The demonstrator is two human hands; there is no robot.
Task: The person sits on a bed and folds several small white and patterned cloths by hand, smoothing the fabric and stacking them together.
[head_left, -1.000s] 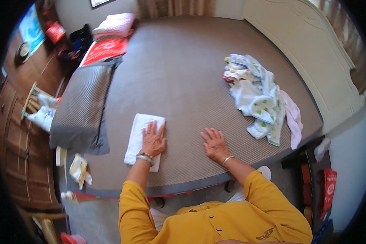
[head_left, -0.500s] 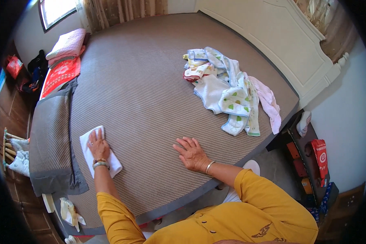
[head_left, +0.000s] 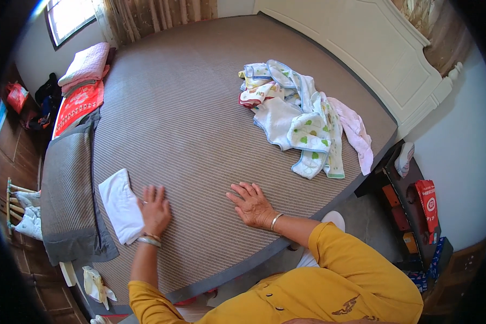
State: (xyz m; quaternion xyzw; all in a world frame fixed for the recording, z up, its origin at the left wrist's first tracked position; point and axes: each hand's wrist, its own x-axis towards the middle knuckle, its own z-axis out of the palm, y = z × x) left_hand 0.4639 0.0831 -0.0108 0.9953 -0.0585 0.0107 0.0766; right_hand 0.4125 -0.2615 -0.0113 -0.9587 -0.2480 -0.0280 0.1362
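Note:
My left hand (head_left: 155,210) is just right of a folded white cloth (head_left: 120,205), its fingers stretched out and slightly blurred. It grips nothing; whether its edge touches the cloth I cannot tell. The cloth lies flat on the striped brown bed mat (head_left: 200,135). Resting on the mat to the right, my right hand (head_left: 252,206) has its fingers spread and holds nothing. Beyond it lies a loose heap of small towels (head_left: 302,116), white with blue, green and red edges and prints. A pink towel (head_left: 353,129) hangs off the heap's right side.
Along the bed's left edge lie a folded grey-brown mat (head_left: 67,189), a red cloth (head_left: 80,105) and a folded pink quilt (head_left: 85,65). A crumpled plastic bag (head_left: 96,285) sits at the near left corner. The cream headboard (head_left: 362,48) bounds the far right; a dark shelf (head_left: 402,200) stands beside the bed.
My left hand has come off the white cloth and moved right, onto the mat side. The cloth stays in about the same place. My right hand has hardly moved.

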